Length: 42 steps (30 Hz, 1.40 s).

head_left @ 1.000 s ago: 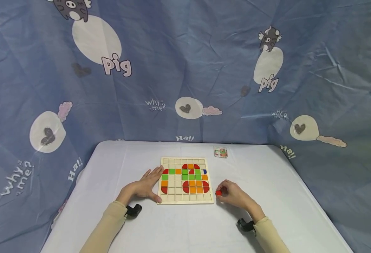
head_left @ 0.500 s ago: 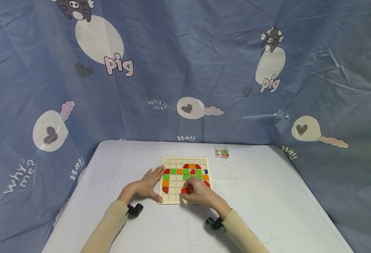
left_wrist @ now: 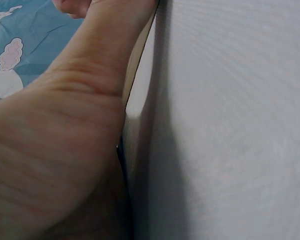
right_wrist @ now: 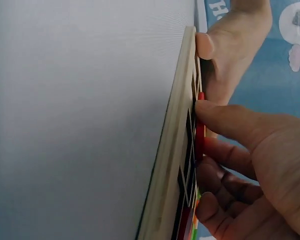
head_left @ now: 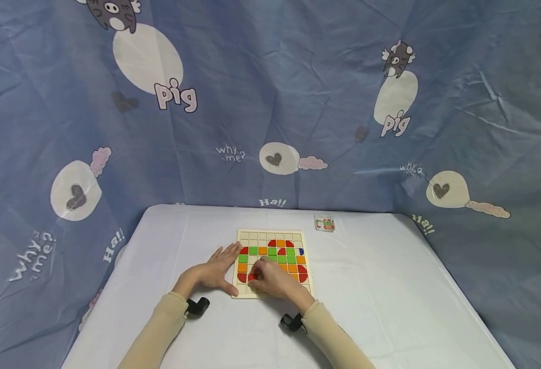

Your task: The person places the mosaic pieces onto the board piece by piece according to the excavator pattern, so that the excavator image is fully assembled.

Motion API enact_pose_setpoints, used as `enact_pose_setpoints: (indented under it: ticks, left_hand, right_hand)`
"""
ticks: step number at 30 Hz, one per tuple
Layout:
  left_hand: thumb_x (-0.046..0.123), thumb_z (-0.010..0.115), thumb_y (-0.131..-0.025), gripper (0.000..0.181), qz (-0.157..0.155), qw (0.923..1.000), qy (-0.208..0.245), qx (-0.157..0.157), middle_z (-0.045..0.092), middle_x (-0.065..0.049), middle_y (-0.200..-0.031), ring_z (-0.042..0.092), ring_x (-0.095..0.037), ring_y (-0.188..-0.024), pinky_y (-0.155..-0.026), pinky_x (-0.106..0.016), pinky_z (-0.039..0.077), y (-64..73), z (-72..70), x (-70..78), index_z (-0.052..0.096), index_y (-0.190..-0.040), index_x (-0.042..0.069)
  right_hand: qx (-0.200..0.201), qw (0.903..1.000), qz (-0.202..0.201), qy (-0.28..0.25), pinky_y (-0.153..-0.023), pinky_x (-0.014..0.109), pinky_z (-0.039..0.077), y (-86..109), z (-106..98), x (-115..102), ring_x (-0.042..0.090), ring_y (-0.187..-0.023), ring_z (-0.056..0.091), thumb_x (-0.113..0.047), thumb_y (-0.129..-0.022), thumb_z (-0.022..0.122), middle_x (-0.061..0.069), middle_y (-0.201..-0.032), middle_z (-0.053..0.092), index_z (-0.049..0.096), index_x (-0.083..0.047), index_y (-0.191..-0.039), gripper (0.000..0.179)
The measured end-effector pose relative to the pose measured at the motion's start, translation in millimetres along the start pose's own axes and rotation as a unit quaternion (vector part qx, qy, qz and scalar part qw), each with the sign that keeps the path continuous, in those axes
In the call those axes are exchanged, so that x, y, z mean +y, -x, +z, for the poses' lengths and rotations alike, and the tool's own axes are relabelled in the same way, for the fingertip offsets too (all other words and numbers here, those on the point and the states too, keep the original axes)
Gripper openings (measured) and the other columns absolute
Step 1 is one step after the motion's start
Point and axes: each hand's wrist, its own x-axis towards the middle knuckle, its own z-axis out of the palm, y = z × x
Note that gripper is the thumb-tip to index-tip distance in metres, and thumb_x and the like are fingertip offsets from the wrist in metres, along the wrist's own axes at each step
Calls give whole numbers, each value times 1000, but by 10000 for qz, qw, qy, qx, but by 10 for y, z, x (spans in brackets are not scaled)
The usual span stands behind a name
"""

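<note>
A square wooden grid board (head_left: 254,236) lies on the white table, several of its cells filled with flat red, green and orange tiles. Spread along its left edge, my left hand (head_left: 214,269) has its fingers straight and the thumb at the near left corner. Thumb and fingers of my right hand (head_left: 277,279) pinch a red tile (head_left: 251,277) over the board's lower left part. In the right wrist view this red tile (right_wrist: 200,130) stands close over the grid, its outline partly hidden by the fingers. The right hand covers some of the lower cells.
A small patterned card (head_left: 324,223) lies beyond the board's far right corner. One blue piece (head_left: 301,251) sits in a right-hand column cell. Behind the white table (head_left: 390,287) hangs a blue printed cloth (head_left: 335,102).
From beside the board's right edge, my right hand has moved left across it, carrying the red tile to the lower left cells. My left hand has stayed on the left edge.
</note>
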Motion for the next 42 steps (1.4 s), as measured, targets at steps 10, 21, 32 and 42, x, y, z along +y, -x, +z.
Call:
enact_pose_setpoints:
  ticks: [10, 21, 32, 42]
  left_hand:
    - [63, 77, -66, 132, 35, 10000, 38, 31, -3, -17, -163, -3, -34, -151, -121, -56, -2, 11, -15, 6, 0, -154, 1]
    - [62, 77, -67, 131, -24, 10000, 51, 25, -4, -16, -163, -3, -34, -151, -121, -56, -2, 24, -28, 64, 1, -154, 1]
    - [63, 77, -66, 132, -50, 10000, 34, 10, -4, -15, -163, -3, -32, -151, -121, -55, -3, 26, -8, 44, 0, -154, 1]
    - [64, 77, -66, 132, -61, 9998, 155, -67, -7, -12, -163, -6, -30, -151, -122, -53, -5, 17, -21, 7, -2, -155, 4]
  right_hand:
    - [-72, 9996, -24, -259, -67, 12, 49, -44, -28, 11, 1, -74, 53, -27, -86, 73, -6, -87, 60, 69, -12, -96, 19]
    - [-282, 9990, -353, -55, -72, 11, 50, -47, -100, 38, 1, -80, 56, -15, -88, 70, -2, -95, 66, 74, -9, -100, 14]
    - [-331, 9992, -184, -119, -70, 11, 49, -36, -98, 4, 2, -78, 54, -15, -88, 70, -3, -93, 64, 72, -10, -99, 12]
    - [-294, 9988, -60, -393, -76, 14, 53, 15, -144, 17, 3, -84, 58, -17, -89, 70, -1, -99, 64, 67, -8, -106, 20]
